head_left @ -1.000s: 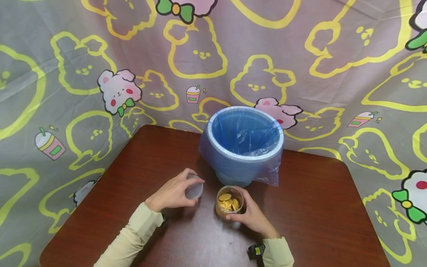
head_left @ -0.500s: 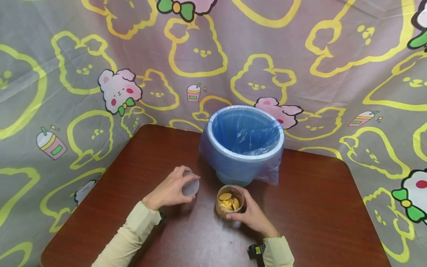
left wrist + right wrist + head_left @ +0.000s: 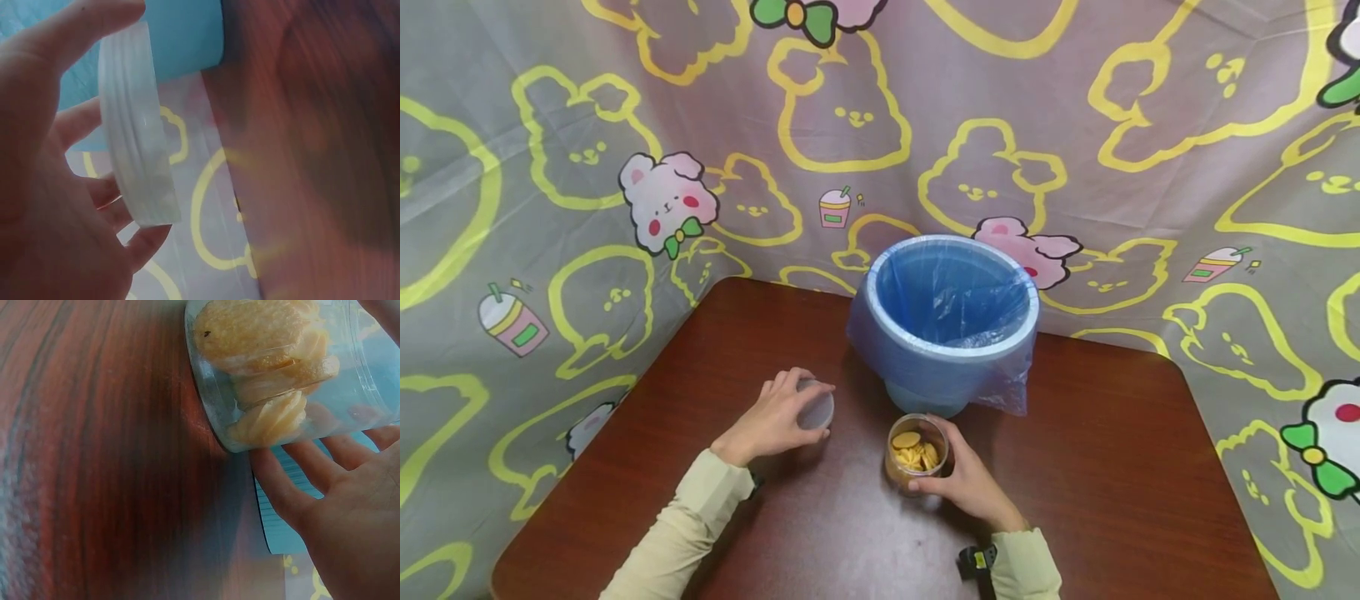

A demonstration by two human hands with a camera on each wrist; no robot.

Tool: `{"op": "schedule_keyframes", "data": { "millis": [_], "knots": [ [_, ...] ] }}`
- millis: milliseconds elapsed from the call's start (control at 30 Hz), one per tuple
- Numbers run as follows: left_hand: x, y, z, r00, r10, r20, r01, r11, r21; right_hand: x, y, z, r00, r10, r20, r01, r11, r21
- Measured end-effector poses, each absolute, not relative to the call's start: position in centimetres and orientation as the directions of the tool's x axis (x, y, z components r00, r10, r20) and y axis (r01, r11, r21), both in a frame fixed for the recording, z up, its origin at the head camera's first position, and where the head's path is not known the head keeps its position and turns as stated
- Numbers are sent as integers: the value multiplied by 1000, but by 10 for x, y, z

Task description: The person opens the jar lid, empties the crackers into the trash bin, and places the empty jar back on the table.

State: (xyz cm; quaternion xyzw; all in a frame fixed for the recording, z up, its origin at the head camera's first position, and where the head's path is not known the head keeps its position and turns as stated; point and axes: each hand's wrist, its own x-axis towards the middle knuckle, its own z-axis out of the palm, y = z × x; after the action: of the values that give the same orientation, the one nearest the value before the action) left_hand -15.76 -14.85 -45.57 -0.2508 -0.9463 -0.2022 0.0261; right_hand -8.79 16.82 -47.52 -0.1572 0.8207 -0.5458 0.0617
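Note:
A round translucent lid (image 3: 134, 125) is held on edge by my left hand (image 3: 769, 421), pinched between thumb and fingers above the table. Its ridged side wall faces the left wrist camera. My right hand (image 3: 967, 483) grips a clear round jar (image 3: 895, 477) from its right side, thumb in front and fingers behind. The jar stands upright on the table with its mouth uncovered. Inside lie several golden biscuits (image 3: 250, 331), seen through the wall in the right wrist view.
Right behind the jar stands a blue bin (image 3: 925, 392) lined with a blue plastic bag (image 3: 1011, 383) folded over its rim. Both stand on a dark reddish wooden table (image 3: 1120, 467). A curtain (image 3: 760, 108) with cartoon prints hangs around the table's far and side edges.
My left hand has moved left and slightly back with the lid, farther from the jar. My right hand and the jar have stayed in place.

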Motion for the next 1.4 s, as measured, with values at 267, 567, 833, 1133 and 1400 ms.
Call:
{"op": "schedule_keyframes", "data": {
  "millis": [267,567,833,1133,1400],
  "knots": [
    [-160,-160,-460,-880,442,173,474,808,350,-90,169,-476,-935,-344,82,-204,336,-920],
    [-161,-164,-464,-884,439,160,467,819,333,-101,177,-513,-941,-323,98,-217,359,-908],
    [-162,-169,-465,-895,422,145,446,833,329,-100,176,-514,-945,-315,87,-202,354,-913],
    [-162,-174,-466,-911,400,104,410,843,348,-102,178,-516,-934,-337,123,-238,328,-914],
    [-163,-180,-468,-915,393,91,400,852,338,-101,177,-514,-938,-327,111,-226,338,-914]
  ]
}}
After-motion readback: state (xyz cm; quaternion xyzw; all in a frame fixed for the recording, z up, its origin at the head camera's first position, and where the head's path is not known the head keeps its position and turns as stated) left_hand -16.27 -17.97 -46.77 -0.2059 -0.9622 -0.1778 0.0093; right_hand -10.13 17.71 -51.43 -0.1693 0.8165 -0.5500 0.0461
